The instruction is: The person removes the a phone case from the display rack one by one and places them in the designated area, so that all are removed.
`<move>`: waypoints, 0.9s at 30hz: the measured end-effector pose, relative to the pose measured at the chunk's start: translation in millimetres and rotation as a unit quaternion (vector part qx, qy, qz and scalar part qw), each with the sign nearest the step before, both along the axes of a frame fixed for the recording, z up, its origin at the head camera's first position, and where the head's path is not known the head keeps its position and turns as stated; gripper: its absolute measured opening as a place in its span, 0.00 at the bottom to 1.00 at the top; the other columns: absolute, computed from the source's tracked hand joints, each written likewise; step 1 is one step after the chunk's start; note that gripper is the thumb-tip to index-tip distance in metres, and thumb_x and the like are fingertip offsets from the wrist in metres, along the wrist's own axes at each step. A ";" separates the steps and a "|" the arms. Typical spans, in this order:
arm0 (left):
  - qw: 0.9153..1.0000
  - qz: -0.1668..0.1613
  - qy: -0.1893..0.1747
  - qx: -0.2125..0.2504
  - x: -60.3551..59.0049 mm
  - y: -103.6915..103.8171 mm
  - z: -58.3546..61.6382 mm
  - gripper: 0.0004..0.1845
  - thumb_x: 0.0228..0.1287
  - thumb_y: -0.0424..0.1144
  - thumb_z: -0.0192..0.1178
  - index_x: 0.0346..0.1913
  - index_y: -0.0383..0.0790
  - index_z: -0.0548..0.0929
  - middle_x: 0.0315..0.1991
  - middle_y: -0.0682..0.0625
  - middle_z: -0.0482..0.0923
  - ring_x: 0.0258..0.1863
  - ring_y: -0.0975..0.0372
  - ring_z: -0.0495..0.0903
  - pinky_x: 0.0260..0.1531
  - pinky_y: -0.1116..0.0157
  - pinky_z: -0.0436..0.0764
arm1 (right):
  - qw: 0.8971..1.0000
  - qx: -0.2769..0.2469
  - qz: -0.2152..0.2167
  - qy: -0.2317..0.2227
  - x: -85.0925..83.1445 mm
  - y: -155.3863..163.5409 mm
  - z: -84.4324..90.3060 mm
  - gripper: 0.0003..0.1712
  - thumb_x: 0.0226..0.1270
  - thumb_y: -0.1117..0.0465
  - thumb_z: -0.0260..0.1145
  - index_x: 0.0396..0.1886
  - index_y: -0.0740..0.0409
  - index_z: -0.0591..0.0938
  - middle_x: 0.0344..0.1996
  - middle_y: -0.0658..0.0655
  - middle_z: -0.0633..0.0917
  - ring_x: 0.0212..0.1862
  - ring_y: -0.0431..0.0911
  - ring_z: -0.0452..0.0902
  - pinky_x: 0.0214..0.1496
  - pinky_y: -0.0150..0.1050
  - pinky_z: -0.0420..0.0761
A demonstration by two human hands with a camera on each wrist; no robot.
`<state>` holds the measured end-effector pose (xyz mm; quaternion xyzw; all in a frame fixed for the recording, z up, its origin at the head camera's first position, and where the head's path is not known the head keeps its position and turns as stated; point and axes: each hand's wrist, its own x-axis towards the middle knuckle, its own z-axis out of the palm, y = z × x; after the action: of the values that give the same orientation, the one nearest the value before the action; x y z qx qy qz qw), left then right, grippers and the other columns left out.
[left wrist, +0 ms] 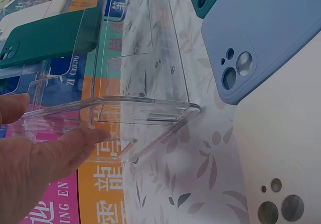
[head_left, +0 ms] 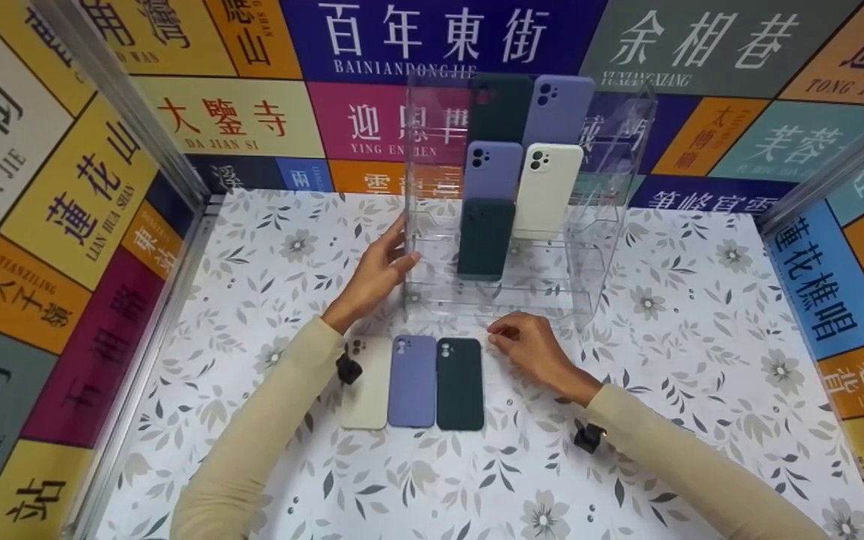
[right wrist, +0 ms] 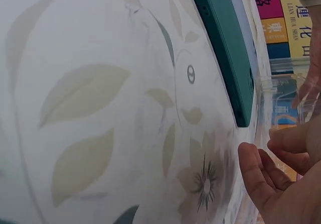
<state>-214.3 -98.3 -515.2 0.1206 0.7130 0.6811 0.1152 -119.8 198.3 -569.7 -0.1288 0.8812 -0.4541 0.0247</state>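
Note:
A clear acrylic display stand (head_left: 582, 247) stands at the back middle of the table. Its steps carry two dark green cases (head_left: 485, 240), two purple cases (head_left: 492, 171) and a white case (head_left: 548, 191). My left hand (head_left: 402, 247) grips the stand's left side wall; in the left wrist view the thumb and a finger (left wrist: 75, 138) pinch the clear panel (left wrist: 145, 78). My right hand (head_left: 499, 337) rests on the cloth at the stand's front edge, fingers (right wrist: 253, 174) loosely curled and holding nothing. In front lie a white case (head_left: 367, 386), a purple case (head_left: 412, 381) and a dark green case (head_left: 460, 384), side by side.
A floral tablecloth (head_left: 687, 390) covers the table. Walls with coloured sign panels (head_left: 64, 225) close it in on the left, back and right. Small black wrist cameras (head_left: 588, 437) sit on both sleeves.

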 end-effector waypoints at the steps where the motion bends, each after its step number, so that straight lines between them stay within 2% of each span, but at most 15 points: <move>1: 1.000 0.000 0.003 0.000 -0.2 0.0 -0.4 0.42 0.83 0.28 0.57 0.91 0.48 0.52 0.84 0.34 0.63 0.76 0.42 0.75 0.72 0.42 0.77 | 1.000 0.001 -0.003 0.001 0.0 2.7 0.7 0.05 0.70 0.73 0.76 0.43 0.68 0.93 0.36 0.59 0.92 0.38 0.51 0.89 0.42 0.34 0.84; 7: 1.000 0.000 0.019 -0.010 -0.3 0.0 -1.0 0.42 0.83 0.27 0.57 0.91 0.46 0.51 0.83 0.35 0.64 0.76 0.43 0.76 0.72 0.47 0.78 | 1.000 -0.004 -0.020 -0.009 -1.2 20.3 3.0 0.05 0.71 0.73 0.75 0.44 0.68 0.93 0.37 0.60 0.93 0.39 0.54 0.91 0.43 0.33 0.85; 14: 1.000 -0.006 0.015 -0.007 1.0 -0.4 1.2 0.42 0.84 0.28 0.56 0.91 0.45 0.50 0.84 0.36 0.63 0.77 0.43 0.74 0.72 0.45 0.78 | 0.999 0.004 -0.035 -0.013 -0.9 39.5 6.8 0.06 0.70 0.74 0.75 0.44 0.69 0.94 0.40 0.62 0.94 0.43 0.54 0.91 0.45 0.29 0.83; 22: 1.000 -0.003 0.008 -0.001 0.1 0.1 0.7 0.42 0.83 0.27 0.57 0.91 0.44 0.51 0.85 0.35 0.62 0.77 0.42 0.73 0.72 0.45 0.77 | 0.999 0.014 -0.048 -0.018 1.1 57.0 14.7 0.07 0.72 0.74 0.74 0.45 0.67 0.94 0.40 0.61 0.94 0.42 0.53 0.91 0.44 0.29 0.83; 27: 1.000 0.000 0.002 -0.011 0.3 0.8 1.6 0.42 0.83 0.28 0.57 0.91 0.47 0.52 0.85 0.36 0.62 0.77 0.43 0.74 0.72 0.47 0.78 | 0.999 0.022 -0.046 -0.013 3.9 62.5 20.1 0.07 0.73 0.73 0.74 0.46 0.67 0.94 0.41 0.60 0.94 0.41 0.52 0.90 0.44 0.30 0.83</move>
<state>-214.0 -97.5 -513.6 0.1207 0.7208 0.6728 0.1145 -116.0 260.8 -549.6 -0.0817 0.8958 -0.4365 0.0178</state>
